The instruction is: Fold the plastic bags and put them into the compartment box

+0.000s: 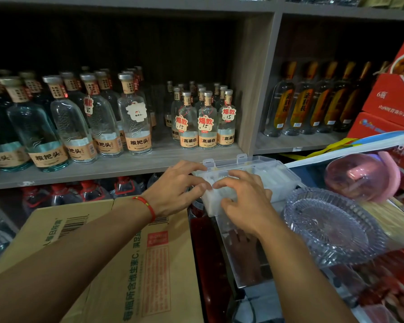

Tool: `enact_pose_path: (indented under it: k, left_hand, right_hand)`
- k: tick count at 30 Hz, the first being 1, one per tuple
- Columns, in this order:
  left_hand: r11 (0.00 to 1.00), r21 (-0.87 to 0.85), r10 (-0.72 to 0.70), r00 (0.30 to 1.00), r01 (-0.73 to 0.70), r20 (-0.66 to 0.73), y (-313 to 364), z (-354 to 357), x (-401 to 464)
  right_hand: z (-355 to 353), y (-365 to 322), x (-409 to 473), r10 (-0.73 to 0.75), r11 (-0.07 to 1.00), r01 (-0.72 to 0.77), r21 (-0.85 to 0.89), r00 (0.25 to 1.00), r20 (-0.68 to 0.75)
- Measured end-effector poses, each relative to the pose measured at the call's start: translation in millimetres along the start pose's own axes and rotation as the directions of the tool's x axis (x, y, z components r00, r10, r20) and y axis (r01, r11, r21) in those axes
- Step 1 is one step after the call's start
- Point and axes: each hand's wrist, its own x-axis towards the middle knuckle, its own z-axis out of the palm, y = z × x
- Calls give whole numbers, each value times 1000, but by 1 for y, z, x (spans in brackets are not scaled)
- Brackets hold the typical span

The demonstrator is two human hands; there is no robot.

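Fingers [205, 186] of both hands press into compartment box [280, 176]; bags indistinct beneath.

Both hands cover much of the compartment box [279, 180], so its contents are mostly hidden; pale folded plastic bags [216, 199] under the fingers too blurry to count. Cardboard box [131, 264] cut off at bottom edge, red carton [397, 99] at right edge
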Motion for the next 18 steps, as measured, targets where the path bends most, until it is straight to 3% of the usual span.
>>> enact_pose_path:
  k: [4,7,13,18]
  left_hand:
    - [999,49,-3,999,1,46,2,1,7]
    - [1000,22,-14,1000,15,-16,1,2,8]
    - [980,189,-64,997,55,43,-3,0,8]
    - [992,74,-101,995,100,10,2,2,6]
  right_hand:
    - [3,2,-1,-4,996,6,-84,1000,28]
    - [2,4,-1,3,994,1,-110,999,35]
    - [2,5,-3,0,992,15,-125,993,119]
    - [-5,6,-7,-11,1000,11,-7,1000,-12]
